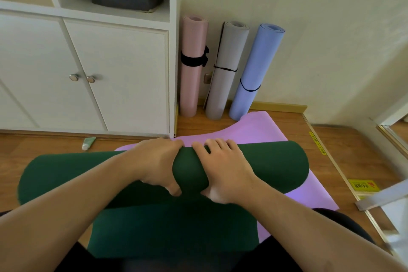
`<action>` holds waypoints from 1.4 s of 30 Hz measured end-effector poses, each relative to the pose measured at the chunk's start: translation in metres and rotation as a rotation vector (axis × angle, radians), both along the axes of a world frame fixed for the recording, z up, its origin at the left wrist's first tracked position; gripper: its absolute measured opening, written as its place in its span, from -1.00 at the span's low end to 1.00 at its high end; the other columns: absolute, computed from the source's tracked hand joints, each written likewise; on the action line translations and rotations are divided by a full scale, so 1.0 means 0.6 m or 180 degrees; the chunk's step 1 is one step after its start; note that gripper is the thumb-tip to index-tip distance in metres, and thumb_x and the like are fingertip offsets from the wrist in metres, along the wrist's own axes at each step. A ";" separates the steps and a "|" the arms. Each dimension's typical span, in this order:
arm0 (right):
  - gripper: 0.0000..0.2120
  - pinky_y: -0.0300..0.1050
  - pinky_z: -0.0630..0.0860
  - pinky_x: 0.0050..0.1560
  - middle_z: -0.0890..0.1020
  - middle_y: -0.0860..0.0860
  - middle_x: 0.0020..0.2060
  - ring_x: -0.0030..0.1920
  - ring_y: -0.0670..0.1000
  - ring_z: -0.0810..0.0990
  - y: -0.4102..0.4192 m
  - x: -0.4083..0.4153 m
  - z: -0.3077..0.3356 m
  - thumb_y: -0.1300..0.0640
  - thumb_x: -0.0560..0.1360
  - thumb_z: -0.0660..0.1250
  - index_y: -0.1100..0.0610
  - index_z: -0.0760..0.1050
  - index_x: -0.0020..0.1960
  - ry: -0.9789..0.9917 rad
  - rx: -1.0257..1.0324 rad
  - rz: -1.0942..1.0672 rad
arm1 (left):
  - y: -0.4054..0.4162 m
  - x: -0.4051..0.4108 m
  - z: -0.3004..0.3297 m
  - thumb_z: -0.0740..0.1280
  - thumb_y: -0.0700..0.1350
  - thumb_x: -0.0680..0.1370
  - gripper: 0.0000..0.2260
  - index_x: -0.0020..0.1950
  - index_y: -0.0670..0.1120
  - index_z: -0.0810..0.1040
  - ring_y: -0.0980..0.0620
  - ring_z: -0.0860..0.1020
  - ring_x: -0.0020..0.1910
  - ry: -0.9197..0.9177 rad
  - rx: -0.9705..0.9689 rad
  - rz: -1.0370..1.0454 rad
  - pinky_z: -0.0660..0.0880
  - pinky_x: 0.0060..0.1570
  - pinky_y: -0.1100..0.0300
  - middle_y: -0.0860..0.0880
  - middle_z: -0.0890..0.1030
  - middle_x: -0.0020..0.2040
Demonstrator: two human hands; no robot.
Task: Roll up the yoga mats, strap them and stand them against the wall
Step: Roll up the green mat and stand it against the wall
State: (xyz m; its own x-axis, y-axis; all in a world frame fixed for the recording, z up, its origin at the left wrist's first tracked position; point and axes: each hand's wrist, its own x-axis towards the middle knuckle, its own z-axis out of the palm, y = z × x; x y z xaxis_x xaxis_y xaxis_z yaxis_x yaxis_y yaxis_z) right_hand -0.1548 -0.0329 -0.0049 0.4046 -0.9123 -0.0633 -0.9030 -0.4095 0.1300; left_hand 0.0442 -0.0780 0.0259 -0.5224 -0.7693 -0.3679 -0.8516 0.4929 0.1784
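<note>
your left hand and right hand sit side by side, fingers curled over the green mat roll, whose long axis runs left-right across you on the purple mat.

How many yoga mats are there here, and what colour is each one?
Pink mat, rolled, strapped: 1
Grey mat, rolled, strapped: 1
Blue mat, rolled, strapped: 1
Dark green mat, partly rolled: 1
Lilac mat, flat beneath: 1
Total: 5
</note>
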 end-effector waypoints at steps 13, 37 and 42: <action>0.15 0.12 0.36 0.46 0.41 0.07 0.40 0.37 0.17 0.43 -0.004 -0.005 0.011 -0.31 0.28 0.56 0.05 0.02 0.62 -0.0447 0.0180 -0.0347 | 0.011 -0.016 -0.039 0.56 0.29 0.25 -0.10 0.47 0.06 0.28 -0.05 0.51 0.27 -0.0245 -0.1279 -0.0297 0.44 0.34 -0.03 0.06 0.50 0.31; 0.06 0.08 0.34 0.50 0.39 0.04 0.42 0.42 0.14 0.39 0.009 -0.021 0.030 -0.28 0.31 0.56 0.02 0.10 0.60 -0.0570 0.0205 -0.0316 | 0.014 -0.023 -0.034 0.55 0.28 0.17 -0.16 0.35 0.05 0.37 0.00 0.52 0.14 -0.0102 -0.1333 -0.0278 0.44 0.25 0.05 0.09 0.51 0.20; 0.22 0.20 0.28 0.55 0.32 0.10 0.48 0.47 0.21 0.33 0.010 -0.017 0.018 -0.35 0.27 0.62 0.03 -0.04 0.63 0.0144 0.0078 -0.0266 | 0.005 -0.021 -0.006 0.52 0.42 0.16 -0.14 0.35 0.09 0.40 0.06 0.53 0.01 0.0027 -0.0723 -0.0117 0.53 0.14 0.05 0.15 0.53 0.09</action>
